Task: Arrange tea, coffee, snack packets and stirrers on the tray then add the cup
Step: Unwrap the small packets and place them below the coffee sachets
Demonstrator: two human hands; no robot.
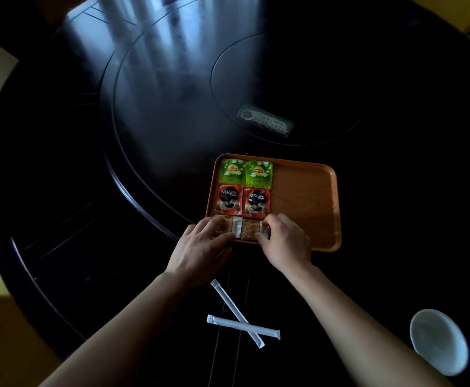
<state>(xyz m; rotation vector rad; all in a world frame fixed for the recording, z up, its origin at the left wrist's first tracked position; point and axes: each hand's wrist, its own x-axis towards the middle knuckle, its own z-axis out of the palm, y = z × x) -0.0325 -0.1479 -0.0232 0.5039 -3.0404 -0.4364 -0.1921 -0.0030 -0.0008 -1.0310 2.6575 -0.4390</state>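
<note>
An orange wooden tray (306, 196) lies on the dark round table. In its left half sit two green tea packets (245, 172) at the far edge and two red coffee packets (242, 201) below them. Along the near edge lie two clear snack packets. My left hand (200, 247) rests its fingers on the left snack packet (228, 227). My right hand (285, 241) holds the right snack packet (252, 229) between thumb and fingers. Two white wrapped stirrers (240, 319) lie crossed on the table between my forearms. A white cup (439, 340) stands at the lower right.
The black table (88, 191) has a raised turntable ring and an inner disc with a small label (265, 122) on it. The tray's right half is bare wood. Yellow floor shows past the table's edges at the left and top right.
</note>
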